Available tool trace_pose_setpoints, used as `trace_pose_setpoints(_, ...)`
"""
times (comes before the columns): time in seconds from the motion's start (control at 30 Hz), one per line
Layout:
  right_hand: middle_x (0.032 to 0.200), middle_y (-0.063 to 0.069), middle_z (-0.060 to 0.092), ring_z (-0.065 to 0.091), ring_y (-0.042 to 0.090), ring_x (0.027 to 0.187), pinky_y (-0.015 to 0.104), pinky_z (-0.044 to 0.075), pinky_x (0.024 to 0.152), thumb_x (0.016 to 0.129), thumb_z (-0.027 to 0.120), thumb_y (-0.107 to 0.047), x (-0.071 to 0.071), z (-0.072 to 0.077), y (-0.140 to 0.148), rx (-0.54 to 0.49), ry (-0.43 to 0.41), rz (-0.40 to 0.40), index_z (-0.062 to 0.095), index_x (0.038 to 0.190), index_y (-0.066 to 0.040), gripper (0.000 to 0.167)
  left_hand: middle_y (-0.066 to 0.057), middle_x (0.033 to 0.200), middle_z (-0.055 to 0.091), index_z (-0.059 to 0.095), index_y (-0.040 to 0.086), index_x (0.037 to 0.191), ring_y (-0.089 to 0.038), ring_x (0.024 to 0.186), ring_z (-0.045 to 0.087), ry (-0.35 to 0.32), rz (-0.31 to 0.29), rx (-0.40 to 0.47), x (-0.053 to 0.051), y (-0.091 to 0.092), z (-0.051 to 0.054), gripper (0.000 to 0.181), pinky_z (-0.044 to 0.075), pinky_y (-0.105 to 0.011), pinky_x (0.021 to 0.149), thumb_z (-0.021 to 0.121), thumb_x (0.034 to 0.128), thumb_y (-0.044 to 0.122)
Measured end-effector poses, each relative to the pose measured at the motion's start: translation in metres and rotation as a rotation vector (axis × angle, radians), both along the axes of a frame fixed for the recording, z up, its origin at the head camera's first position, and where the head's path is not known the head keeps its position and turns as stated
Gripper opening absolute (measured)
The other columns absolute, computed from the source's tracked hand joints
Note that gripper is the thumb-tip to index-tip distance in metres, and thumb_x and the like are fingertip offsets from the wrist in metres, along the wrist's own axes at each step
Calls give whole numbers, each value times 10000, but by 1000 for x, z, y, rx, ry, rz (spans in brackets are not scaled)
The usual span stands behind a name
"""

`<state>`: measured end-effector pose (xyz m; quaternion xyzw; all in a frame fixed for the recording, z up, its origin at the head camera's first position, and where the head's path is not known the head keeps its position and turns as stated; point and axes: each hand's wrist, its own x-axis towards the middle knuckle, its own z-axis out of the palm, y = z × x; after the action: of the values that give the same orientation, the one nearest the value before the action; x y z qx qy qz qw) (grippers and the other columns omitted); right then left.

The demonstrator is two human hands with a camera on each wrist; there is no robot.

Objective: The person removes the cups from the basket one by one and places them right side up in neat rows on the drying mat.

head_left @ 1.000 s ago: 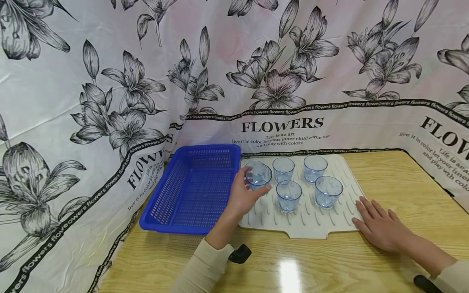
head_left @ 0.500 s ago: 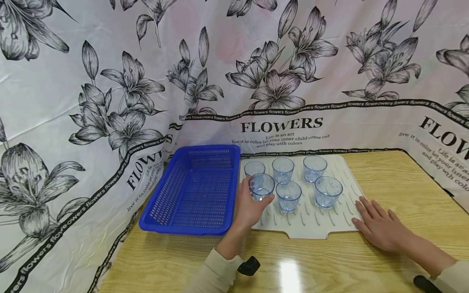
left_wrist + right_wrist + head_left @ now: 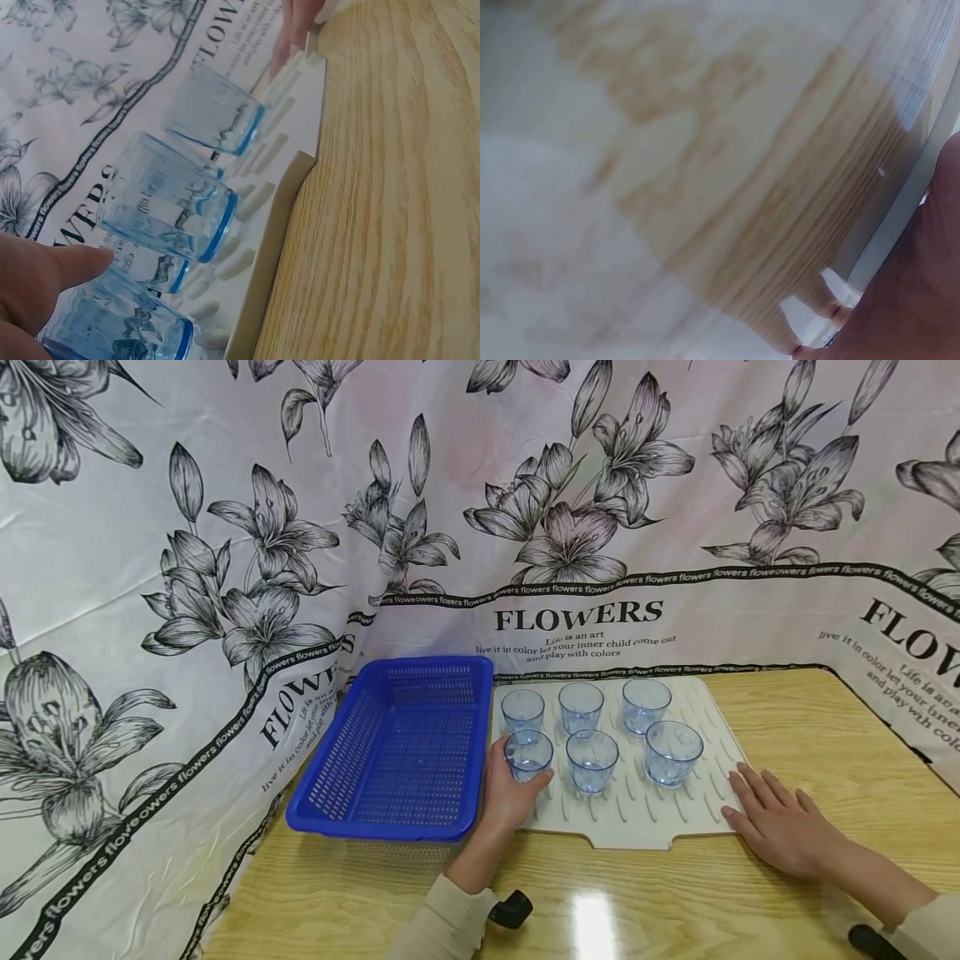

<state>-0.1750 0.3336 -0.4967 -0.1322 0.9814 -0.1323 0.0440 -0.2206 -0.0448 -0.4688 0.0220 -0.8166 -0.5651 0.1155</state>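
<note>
My left hand (image 3: pixel 508 795) grips a clear blue drinking glass (image 3: pixel 528 755) between thumb and fingers, at the mat's front left. In the left wrist view this held glass (image 3: pixel 120 322) is upright, its base at or just over the ridged mat; contact is hard to tell. Several matching glasses stand in two rows on the white drying mat (image 3: pixel 630 828), the nearest glass (image 3: pixel 592 763) just right of the held one. My right hand (image 3: pixel 783 822) lies flat with fingers spread, its fingertips at the mat's right edge. The right wrist view shows only part of this hand (image 3: pixel 922 292).
A blue perforated plastic basket (image 3: pixel 420 837) sits left of the mat, close beside my left forearm. Both rest on a light wooden table (image 3: pixel 600 902). A floral printed cloth (image 3: pixel 420 552) hangs behind and to the left.
My left hand has brought the glass toward me and down, from over the back-left glass to the front-left spot, uncovering the glass behind. My right hand stays in place.
</note>
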Motion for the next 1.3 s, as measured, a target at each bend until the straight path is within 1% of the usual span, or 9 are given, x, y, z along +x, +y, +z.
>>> trace_pose_setpoints(0.3,1629,341,153,149,612,1447,818,133,1044,1111,379,-426,-3,0,-4,1,4,5,237,1561,119,721,-244,1487,452,419,-13,1481,-394,1396,432,-12,13,6,-1,-5,-1,844,328,-531,1178,871,787,146)
trace_pose_setpoints(0.47,1628,342,158,144,612,1449,819,133,1041,1111,372,-434,-5,-1,-6,-5,1,11,239,1562,118,725,-253,1512,421,370,-4,1509,-408,1417,401,-16,25,-12,-1,-7,-3,936,330,-544,1173,898,756,172)
trace_pose_setpoints(0.63,1628,341,158,139,611,1450,817,130,1042,1112,366,-435,-8,1,-8,-8,2,14,236,1563,116,724,-236,1586,292,218,49,1586,-436,1463,313,-26,-29,-45,5,-7,-4,1093,320,-579,1174,913,756,194)
trace_pose_setpoints(0.73,1631,339,147,128,611,1453,817,121,1047,1112,360,-439,-9,2,-8,-10,-8,16,224,1567,114,729,-220,1628,204,107,59,1619,-439,1490,261,-18,-82,-67,13,-8,-4,1166,312,-580,1181,902,776,186)
trace_pose_setpoints(0.9,1624,351,151,129,621,1445,829,122,1040,1110,369,-448,-11,3,-6,0,-35,27,217,1565,120,744,-226,1674,67,8,72,1636,-453,1522,173,-7,-146,-145,30,-11,-2,1178,306,-605,1175,855,830,213)
trace_pose_setpoints(1.03,1605,373,176,158,634,1428,827,224,1008,1104,410,-427,-15,3,3,38,-7,68,236,1554,129,736,-223,1687,11,0,93,1646,-454,1532,127,-31,-207,-224,45,-15,4,1153,304,-628,1165,827,857,250)
trace_pose_setpoints(1.13,1581,400,206,199,643,1409,794,322,975,1084,486,-399,-19,5,12,45,10,119,273,1532,148,739,-221,1685,51,41,111,1651,-430,1532,141,-53,-280,-287,59,-20,12,1104,317,-624,1160,809,873,265)
trace_pose_setpoints(1.2,1560,415,239,256,640,1393,757,360,983,1060,539,-406,-24,10,19,19,-33,149,319,1507,160,754,-213,1676,108,92,117,1648,-413,1523,182,-55,-330,-339,68,-23,19,1052,346,-620,1145,799,883,265)
trace_pose_setpoints(1.3,1455,482,329,372,668,1293,731,397,978,1047,582,-359,-29,36,22,-30,-150,179,396,1431,205,707,-201,1647,201,162,131,1639,-408,1492,264,-27,-369,-434,80,-28,29,995,381,-610,1126,800,886,258)
